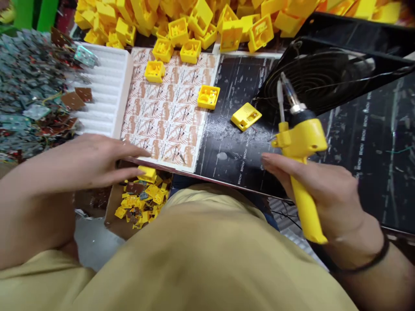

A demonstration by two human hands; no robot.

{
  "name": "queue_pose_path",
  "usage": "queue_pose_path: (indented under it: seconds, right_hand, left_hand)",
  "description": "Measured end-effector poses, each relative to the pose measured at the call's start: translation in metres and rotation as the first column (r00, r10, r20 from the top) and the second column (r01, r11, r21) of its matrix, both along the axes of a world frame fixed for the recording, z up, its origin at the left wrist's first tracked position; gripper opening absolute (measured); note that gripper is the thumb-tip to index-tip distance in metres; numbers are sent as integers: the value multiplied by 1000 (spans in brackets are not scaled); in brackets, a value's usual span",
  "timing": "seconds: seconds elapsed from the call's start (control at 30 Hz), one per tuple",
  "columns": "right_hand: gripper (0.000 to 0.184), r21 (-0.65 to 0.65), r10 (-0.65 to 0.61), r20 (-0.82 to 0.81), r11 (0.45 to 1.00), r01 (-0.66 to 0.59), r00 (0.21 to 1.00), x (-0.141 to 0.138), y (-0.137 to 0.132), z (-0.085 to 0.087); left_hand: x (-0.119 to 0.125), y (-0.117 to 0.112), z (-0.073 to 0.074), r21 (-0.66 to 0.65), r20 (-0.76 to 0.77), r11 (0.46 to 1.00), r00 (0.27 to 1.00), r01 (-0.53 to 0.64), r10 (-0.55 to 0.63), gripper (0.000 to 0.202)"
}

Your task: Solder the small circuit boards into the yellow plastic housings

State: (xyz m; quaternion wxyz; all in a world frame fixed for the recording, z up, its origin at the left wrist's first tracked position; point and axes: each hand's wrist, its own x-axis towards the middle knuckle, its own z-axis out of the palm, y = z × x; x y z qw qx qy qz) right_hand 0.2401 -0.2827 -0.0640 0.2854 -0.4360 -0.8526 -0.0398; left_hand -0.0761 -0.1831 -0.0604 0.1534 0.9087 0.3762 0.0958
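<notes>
My right hand [330,194] is wrapped around the yellow handle of a soldering gun [306,185], its metal tip [287,86] pointing away from me, over a black fan. At the table's front edge, my left hand [94,162] has its thumb and fingers apart. Just by the thumb tip is a yellow plastic housing [148,174], above a cardboard box of yellow pieces [142,203]; whether the thumb touches it I cannot tell. On the table lie a yellow housing with its grille side up [246,116] and an open yellow housing [208,97].
Yellow housings [201,17] are heaped along the back. At left, wired circuit parts [29,86] pile beside a white ridged foam tray [106,82]. A printed sheet [165,112] covers part of the black table surface [227,160]. The black fan [311,80] stands at back right.
</notes>
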Motion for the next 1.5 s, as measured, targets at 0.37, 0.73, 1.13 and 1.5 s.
queue_pose_path:
  seconds: [0.37,0.73,1.13,1.5]
  right_hand:
    - [25,-9,-20,189,1000,23,982,-32,92,-37]
    - [30,-35,73,292,997,-65,954,-15,28,34]
    - [33,-27,34,-6,999,-34,999,-31,58,-20]
    - [38,-188,131,-61,972,-140,990,-22,29,-18]
  left_hand:
    - [83,70,-22,57,-173,990,975,-129,138,58]
    - [10,144,4,95,-190,883,862,-460,469,63]
    - [45,183,-18,47,-80,846,843,-530,532,71]
    - [16,57,-13,179,-192,982,981,58,-23,59]
